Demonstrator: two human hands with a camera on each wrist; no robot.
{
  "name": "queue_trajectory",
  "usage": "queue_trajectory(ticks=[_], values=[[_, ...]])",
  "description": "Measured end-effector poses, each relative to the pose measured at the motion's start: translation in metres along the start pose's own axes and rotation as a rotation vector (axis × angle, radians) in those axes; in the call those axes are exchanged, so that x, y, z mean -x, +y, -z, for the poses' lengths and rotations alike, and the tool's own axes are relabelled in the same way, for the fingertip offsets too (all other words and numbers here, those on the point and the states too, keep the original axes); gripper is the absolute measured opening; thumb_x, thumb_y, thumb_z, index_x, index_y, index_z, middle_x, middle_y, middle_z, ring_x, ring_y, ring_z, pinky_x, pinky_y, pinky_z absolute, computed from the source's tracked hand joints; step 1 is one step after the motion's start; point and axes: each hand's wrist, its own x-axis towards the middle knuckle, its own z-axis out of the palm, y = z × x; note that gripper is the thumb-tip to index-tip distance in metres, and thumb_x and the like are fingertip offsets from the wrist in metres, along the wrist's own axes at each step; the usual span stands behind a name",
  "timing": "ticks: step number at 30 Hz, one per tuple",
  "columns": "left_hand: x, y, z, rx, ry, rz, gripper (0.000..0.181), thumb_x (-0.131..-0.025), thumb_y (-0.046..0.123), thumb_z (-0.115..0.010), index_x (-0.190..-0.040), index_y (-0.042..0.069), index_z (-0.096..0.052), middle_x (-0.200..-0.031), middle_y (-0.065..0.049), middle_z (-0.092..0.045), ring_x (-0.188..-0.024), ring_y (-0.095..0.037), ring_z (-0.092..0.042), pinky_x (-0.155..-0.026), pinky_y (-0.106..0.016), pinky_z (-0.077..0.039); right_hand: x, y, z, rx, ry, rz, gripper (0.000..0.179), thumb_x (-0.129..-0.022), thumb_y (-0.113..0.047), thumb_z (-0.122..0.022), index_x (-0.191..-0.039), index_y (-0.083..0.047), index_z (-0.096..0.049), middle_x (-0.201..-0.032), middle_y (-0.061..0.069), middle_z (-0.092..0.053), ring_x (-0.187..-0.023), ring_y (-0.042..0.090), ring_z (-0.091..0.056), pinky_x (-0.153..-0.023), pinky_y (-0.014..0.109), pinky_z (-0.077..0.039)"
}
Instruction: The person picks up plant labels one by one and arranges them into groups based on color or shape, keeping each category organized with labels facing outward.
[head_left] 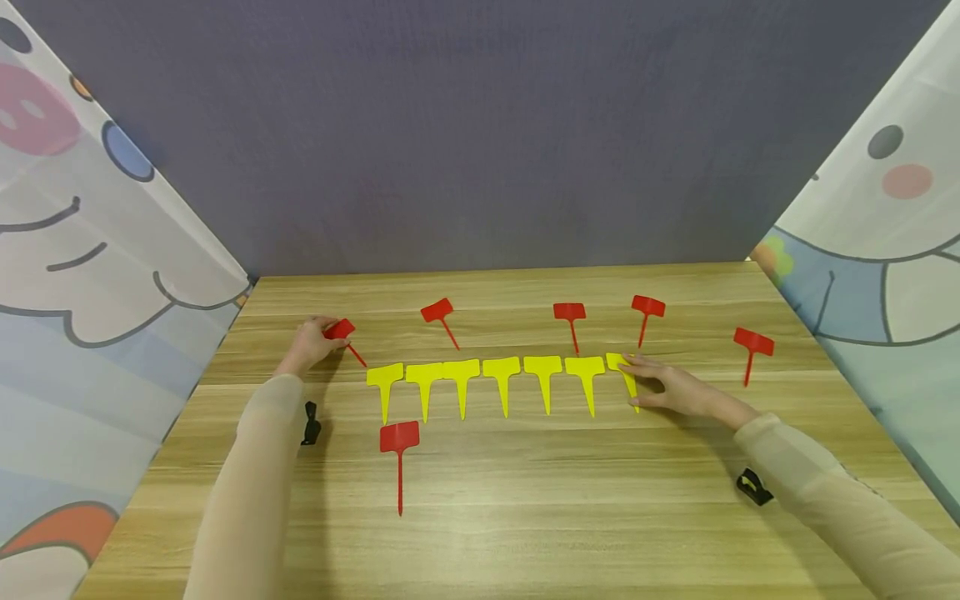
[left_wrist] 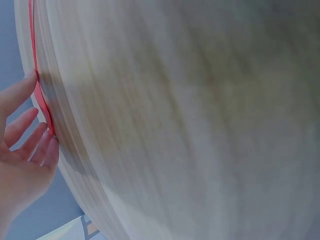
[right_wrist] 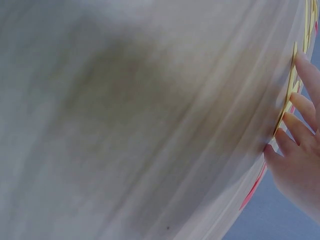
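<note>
My left hand (head_left: pixel 309 343) holds a red T-shaped plant label (head_left: pixel 341 329) by its head, left of a row of yellow labels. In the left wrist view, the thumb and fingers sit along the edges of this red label (left_wrist: pixel 42 102). My right hand (head_left: pixel 670 388) touches the yellow T-shaped plant label (head_left: pixel 631 385) at the row's right end, spread over its head and stem and hiding part of it. In the right wrist view, fairly straight fingers rest along the yellow label (right_wrist: pixel 286 102). The other yellow labels (head_left: pixel 543 367) lie side by side, stems toward me.
Red labels lie behind the row (head_left: pixel 437 310), (head_left: pixel 570 311), (head_left: pixel 648 306). Another red label (head_left: pixel 753 342) is at the right, and one (head_left: pixel 399 437) lies in front of the row. Small black objects (head_left: pixel 311 425), (head_left: pixel 753 487) lie near each forearm. A grey panel (head_left: pixel 480 150) borders the wooden table's back.
</note>
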Motion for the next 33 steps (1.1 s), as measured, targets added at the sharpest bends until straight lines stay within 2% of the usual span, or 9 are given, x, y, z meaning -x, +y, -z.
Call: queue_trajectory(ticks=[8,15,22,26,33], values=[[-0.0023,0.0016,-0.0003,0.008,-0.005,0.033,0.053,-0.082,0.010,-0.061,-0.123,-0.015,-0.040,-0.123,-0.034,-0.033,-0.112,-0.048,-0.028,-0.093,-0.054,-0.029,0.0005,-0.0016,-0.0005,0.002,-0.001,-0.001,0.064,-0.078,-0.022,-0.067,-0.129,0.006,-0.041,-0.138,0.026,-0.027,-0.125,0.046,-0.020,-0.096,0.059,-0.022],[-0.0062,-0.0006,0.0001,-0.025,-0.001,0.027,0.052,-0.080,0.010,-0.063,-0.122,-0.015,-0.042,-0.122,-0.033,-0.040,-0.112,-0.047,-0.027,-0.094,-0.053,-0.022,0.0002,-0.0019,-0.0007,0.013,-0.003,-0.002,0.064,-0.077,-0.021,-0.067,-0.129,0.005,-0.041,-0.137,0.026,-0.028,-0.124,0.046,-0.021,-0.096,0.058,-0.023],[-0.0053,0.0005,-0.0008,-0.039,0.012,0.036,0.054,-0.080,0.009,-0.063,-0.123,-0.013,-0.040,-0.120,-0.035,-0.039,-0.108,-0.048,-0.026,-0.088,-0.052,-0.028,0.0005,-0.0018,-0.0009,0.023,0.004,0.005,0.063,-0.077,-0.022,-0.067,-0.128,0.005,-0.042,-0.137,0.026,-0.029,-0.124,0.046,-0.022,-0.096,0.058,-0.024],[-0.0037,0.0004,-0.0013,0.016,0.014,0.058,0.056,-0.081,0.008,-0.062,-0.126,-0.011,-0.034,-0.118,-0.035,-0.036,-0.109,-0.046,-0.026,-0.089,-0.052,-0.031,0.0006,-0.0016,-0.0010,0.022,0.004,0.006,0.063,-0.077,-0.021,-0.068,-0.128,0.005,-0.042,-0.137,0.026,-0.029,-0.124,0.046,-0.022,-0.096,0.058,-0.024],[-0.0005,0.0017,-0.0019,0.146,0.006,0.061,0.055,-0.083,0.001,-0.058,-0.128,-0.010,-0.028,-0.120,-0.036,-0.038,-0.104,-0.043,-0.043,-0.085,-0.047,-0.040,0.0005,-0.0015,-0.0008,0.015,0.007,0.007,0.064,-0.077,-0.023,-0.067,-0.128,0.005,-0.042,-0.137,0.026,-0.028,-0.124,0.046,-0.022,-0.096,0.058,-0.023]])
